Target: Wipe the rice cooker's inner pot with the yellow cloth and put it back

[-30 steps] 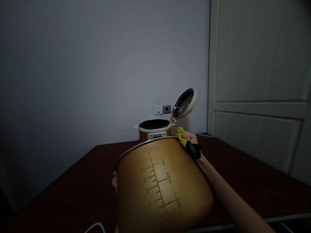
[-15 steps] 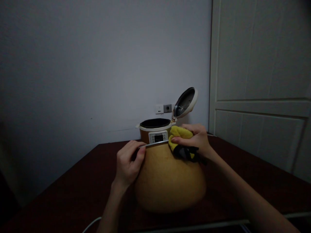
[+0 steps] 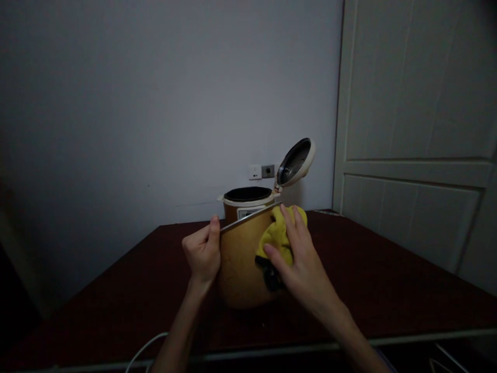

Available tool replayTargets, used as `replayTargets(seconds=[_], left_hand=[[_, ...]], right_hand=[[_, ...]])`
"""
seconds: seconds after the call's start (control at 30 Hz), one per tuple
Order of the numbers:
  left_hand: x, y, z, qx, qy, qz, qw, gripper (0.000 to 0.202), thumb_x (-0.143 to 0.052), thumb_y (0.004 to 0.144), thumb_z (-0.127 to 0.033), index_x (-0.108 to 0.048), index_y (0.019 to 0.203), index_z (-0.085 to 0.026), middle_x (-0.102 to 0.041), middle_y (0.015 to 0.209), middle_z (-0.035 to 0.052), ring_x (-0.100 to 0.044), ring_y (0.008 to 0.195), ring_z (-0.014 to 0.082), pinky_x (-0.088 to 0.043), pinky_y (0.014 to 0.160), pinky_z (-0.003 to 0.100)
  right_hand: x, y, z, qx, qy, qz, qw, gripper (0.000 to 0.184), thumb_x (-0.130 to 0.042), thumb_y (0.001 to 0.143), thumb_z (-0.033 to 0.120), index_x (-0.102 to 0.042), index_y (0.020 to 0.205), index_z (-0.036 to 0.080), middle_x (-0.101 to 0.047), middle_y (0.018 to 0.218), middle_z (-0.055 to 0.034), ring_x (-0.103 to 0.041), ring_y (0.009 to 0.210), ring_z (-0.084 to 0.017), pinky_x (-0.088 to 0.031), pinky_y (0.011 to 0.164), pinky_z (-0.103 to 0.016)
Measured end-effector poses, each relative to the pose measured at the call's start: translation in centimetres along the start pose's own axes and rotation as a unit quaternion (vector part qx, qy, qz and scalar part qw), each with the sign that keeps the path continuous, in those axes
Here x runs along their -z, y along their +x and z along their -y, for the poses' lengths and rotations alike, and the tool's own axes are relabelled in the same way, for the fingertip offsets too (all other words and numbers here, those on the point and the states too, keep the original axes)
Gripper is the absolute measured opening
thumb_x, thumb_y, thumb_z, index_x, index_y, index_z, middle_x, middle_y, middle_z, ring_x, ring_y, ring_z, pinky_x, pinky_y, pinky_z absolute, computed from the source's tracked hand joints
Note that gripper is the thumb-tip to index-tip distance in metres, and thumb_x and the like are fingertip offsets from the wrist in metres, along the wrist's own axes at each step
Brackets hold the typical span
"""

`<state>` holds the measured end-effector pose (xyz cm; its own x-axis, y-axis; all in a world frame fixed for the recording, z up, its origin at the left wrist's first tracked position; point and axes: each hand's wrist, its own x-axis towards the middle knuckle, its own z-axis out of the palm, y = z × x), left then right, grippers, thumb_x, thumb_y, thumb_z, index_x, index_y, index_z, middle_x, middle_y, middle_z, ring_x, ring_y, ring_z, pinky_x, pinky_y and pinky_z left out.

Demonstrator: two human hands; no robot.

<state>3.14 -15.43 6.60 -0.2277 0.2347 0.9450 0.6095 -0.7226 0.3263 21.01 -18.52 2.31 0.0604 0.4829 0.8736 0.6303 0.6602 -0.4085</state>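
Note:
A golden-brown rice cooker inner pot is held up, tilted, its metal rim slanting up to the right. My left hand is closed on the rim at the left, thumb pointing up. Pressed to the pot's right outer side is a yellow and black cloth, gripped by my right hand with fingers bent over it. The pot's inside is hidden from me. Behind it stands a rice cooker with its lid raised; the pot covers most of its front panel.
A dark red table lies beneath, its pale front edge near me. A white cable curls at the lower left. Wall sockets sit behind the cooker, and a white panelled door is on the right.
The pot has tilted, its right side rising, and turned away from me. My right hand has slid the cloth from the rim down the pot's outer side.

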Motion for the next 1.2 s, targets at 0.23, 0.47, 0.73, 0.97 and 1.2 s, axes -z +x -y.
replayTargets(seconds=[0.23,0.47,0.73,0.97,1.2], left_hand=[[-0.1,-0.6,-0.5,-0.073,0.020,0.028,0.997,0.052,-0.053,0.084,-0.027,-0.028,0.040,-0.016,-0.022,0.043,-0.0063,-0.018,0.042,0.0048,-0.017,0.041,0.023],[0.1,-1.2,-0.1,-0.087,0.001,0.009,0.996,0.051,-0.053,0.083,-0.024,-0.027,0.040,-0.015,-0.023,0.043,-0.0065,-0.017,0.041,0.0035,-0.016,0.041,0.022],[1.0,-1.0,0.6,-0.117,-0.011,-0.034,0.993,0.053,-0.056,0.081,-0.022,-0.027,0.037,-0.015,-0.024,0.040,-0.0068,-0.016,0.039,0.0031,-0.017,0.040,0.022],[0.2,-1.1,0.1,-0.137,0.005,-0.013,0.990,0.052,-0.055,0.082,-0.021,-0.028,0.037,-0.015,-0.023,0.041,-0.0069,-0.016,0.040,0.0032,-0.019,0.041,0.021],[0.6,-0.4,0.4,-0.151,-0.017,0.026,0.988,0.048,-0.053,0.082,-0.018,-0.031,0.040,-0.016,-0.026,0.043,-0.0060,-0.021,0.039,0.0035,-0.020,0.040,0.020]], right_hand=[[-4.1,-4.0,4.2,0.142,-0.152,-0.034,0.978,0.070,-0.062,0.076,0.032,-0.037,0.140,0.019,0.001,0.153,-0.0179,-0.009,0.136,-0.048,-0.032,0.094,-0.067],[-2.4,-1.9,0.1,0.083,-0.049,-0.040,0.995,0.062,-0.048,0.086,0.027,-0.028,0.144,0.017,-0.010,0.154,-0.0128,-0.007,0.140,-0.034,-0.022,0.108,-0.059],[-0.7,-0.2,-3.9,-0.110,0.197,0.002,0.974,0.049,-0.031,0.094,0.041,-0.039,0.139,0.022,-0.044,0.141,-0.0092,-0.036,0.132,-0.026,-0.027,0.110,-0.049],[-3.3,-4.3,2.2,0.114,-0.107,-0.048,0.987,0.068,-0.060,0.078,0.028,-0.035,0.141,0.021,0.006,0.154,-0.0141,0.000,0.136,-0.048,-0.023,0.099,-0.070],[-2.8,-3.0,-0.4,0.188,-0.103,-0.056,0.975,0.072,-0.052,0.082,0.027,-0.020,0.147,0.021,0.003,0.154,-0.0139,-0.006,0.137,-0.045,-0.026,0.100,-0.067]])
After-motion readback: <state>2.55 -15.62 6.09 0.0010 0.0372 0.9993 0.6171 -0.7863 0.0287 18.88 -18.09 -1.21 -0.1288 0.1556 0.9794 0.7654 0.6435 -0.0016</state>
